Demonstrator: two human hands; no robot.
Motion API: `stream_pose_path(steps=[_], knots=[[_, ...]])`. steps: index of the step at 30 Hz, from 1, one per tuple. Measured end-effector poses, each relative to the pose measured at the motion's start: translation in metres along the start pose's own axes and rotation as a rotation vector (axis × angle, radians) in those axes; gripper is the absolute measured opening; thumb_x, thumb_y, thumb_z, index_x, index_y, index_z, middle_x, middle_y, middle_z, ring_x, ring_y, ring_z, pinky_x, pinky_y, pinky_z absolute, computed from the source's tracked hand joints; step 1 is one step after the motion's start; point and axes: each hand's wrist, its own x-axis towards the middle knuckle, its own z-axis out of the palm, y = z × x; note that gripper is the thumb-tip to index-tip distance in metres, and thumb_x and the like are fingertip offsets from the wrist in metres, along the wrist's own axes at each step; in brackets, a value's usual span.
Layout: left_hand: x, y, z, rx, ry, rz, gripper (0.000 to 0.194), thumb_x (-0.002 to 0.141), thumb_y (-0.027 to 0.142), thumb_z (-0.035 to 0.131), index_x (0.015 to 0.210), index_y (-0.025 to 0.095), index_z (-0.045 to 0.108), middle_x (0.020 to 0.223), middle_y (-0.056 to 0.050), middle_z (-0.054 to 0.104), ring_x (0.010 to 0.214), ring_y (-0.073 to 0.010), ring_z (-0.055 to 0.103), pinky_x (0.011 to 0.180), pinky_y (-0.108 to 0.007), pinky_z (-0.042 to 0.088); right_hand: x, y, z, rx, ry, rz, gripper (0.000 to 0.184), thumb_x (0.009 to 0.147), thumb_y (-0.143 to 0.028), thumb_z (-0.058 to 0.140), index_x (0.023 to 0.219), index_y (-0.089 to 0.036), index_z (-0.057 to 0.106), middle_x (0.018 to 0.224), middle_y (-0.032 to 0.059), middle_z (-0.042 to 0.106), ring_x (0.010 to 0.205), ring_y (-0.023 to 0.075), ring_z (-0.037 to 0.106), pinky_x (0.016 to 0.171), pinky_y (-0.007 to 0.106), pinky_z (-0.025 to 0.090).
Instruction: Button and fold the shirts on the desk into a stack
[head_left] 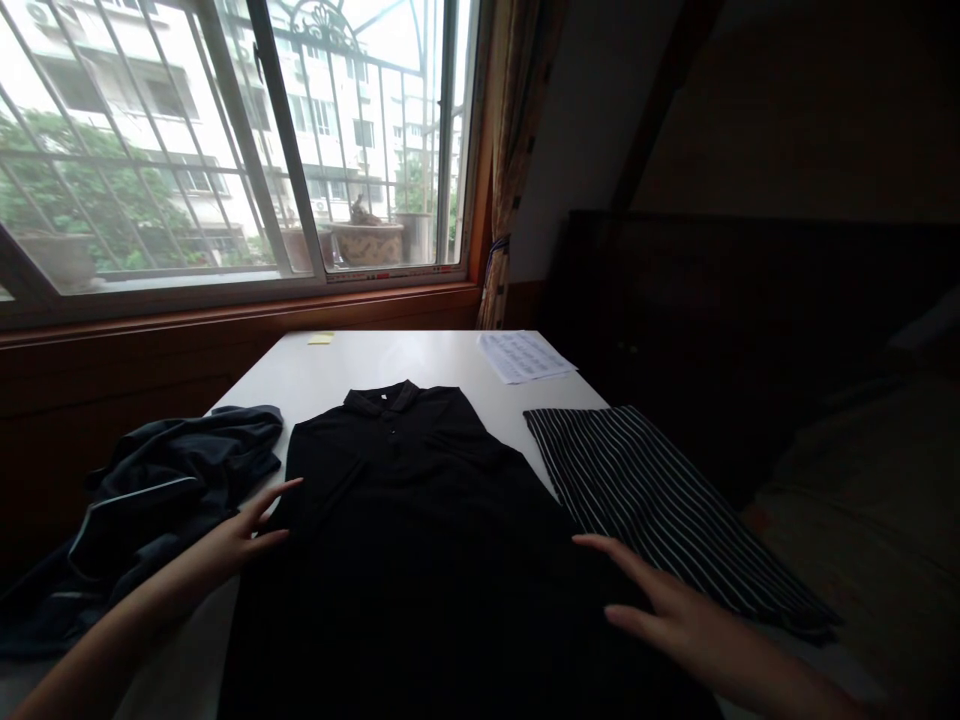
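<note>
A black polo shirt (420, 540) lies spread face up on the white table (405, 352), its collar toward the window. At the shirt's left edge, by the sleeve, is my left hand (251, 530), thumb and fingers apart. My right hand (652, 595) rests at the opposite edge with its fingers stretched out and the thumb apart. Both hands appear to touch the fabric, and neither grips it. Below, the hem runs out of the picture.
Left of the shirt, a crumpled dark garment (172, 480) hangs over the table edge. A black-and-white striped cloth (652, 490) lies flat on the right. Printed sheets (525, 356) and a yellow sticky note (321, 338) are at the far end, below the barred window (315, 150).
</note>
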Motion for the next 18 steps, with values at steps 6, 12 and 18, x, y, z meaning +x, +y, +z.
stream_pose_path(steps=[6, 12, 18], knots=[[-0.031, -0.006, 0.017, -0.131, -0.164, 0.042, 0.059, 0.079, 0.055, 0.064, 0.134, 0.034, 0.06, 0.137, -0.002, 0.063, 0.126, -0.0333, 0.057, 0.106, -0.046, 0.048, 0.017, -0.014, -0.057, -0.018, 0.212, -0.026, 0.062, 0.083, -0.046, 0.063, 0.143, -0.035, 0.049, 0.143, 0.0065, 0.056, 0.138, 0.0348, 0.045, 0.111, 0.047, 0.04], [-0.07, 0.024, 0.063, -0.153, -0.325, -0.008, 0.049, 0.082, 0.048, 0.061, 0.128, 0.029, 0.066, 0.114, -0.005, 0.073, 0.11, -0.0314, 0.064, 0.092, -0.041, 0.056, 0.037, -0.047, -0.128, -0.012, 0.178, -0.02, 0.064, 0.078, -0.05, 0.07, 0.137, -0.031, 0.056, 0.123, 0.0087, 0.068, 0.11, 0.0357, 0.066, 0.088, 0.043, 0.057], [-0.12, 0.057, 0.096, -0.065, -0.62, 0.106, 0.046, 0.087, 0.042, 0.061, 0.133, 0.043, 0.06, 0.127, -0.001, 0.068, 0.107, -0.0252, 0.066, 0.097, -0.037, 0.052, 0.05, -0.058, -0.178, 0.008, 0.15, 0.033, 0.06, 0.074, -0.042, 0.076, 0.13, -0.03, 0.063, 0.104, 0.0082, 0.074, 0.094, 0.0324, 0.071, 0.073, 0.036, 0.059]])
